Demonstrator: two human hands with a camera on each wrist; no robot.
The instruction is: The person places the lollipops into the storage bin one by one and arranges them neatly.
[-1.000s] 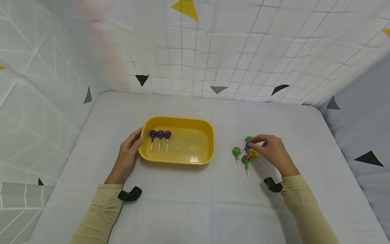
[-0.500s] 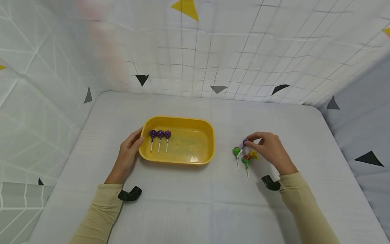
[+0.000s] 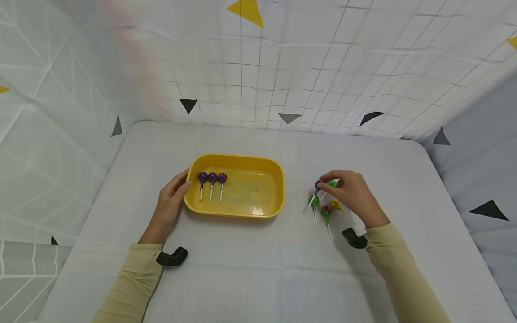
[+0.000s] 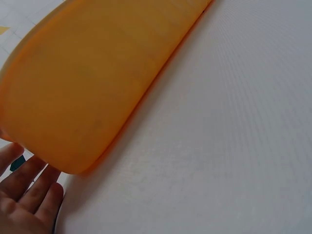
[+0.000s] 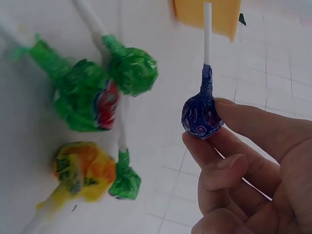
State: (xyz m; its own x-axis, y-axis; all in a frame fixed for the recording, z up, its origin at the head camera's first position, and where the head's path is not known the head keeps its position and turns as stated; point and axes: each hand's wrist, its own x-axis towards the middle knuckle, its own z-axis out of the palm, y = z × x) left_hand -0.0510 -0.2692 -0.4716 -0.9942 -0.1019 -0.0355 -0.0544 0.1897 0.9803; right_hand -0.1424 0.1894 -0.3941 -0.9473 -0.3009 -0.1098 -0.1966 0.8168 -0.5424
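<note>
My right hand (image 3: 353,194) pinches the head of a purple-wrapped lollipop (image 5: 199,117) between thumb and fingers; its white stick points away from the hand. Beside and below that hand lie a green lollipop (image 3: 314,202), a green and red one (image 3: 326,212), a yellow one (image 3: 336,204) and, partly covered by the fingers, another green one (image 3: 332,183). My left hand (image 3: 170,198) holds the left end of a yellow tray (image 3: 236,215), thumb at the rim and fingers along the outside. Inside the tray, three purple lollipops (image 3: 212,178) stand in a row at the left, sticks toward me.
A white cloth covers the table (image 3: 250,278). Patterned white sheets (image 3: 323,67) hang behind it and at both sides. Black camera mounts sit at both wrists, over tan sleeves.
The right hand has lifted the purple lollipop out of the group and moved it left and slightly away from me. The left hand and tray stay still.
</note>
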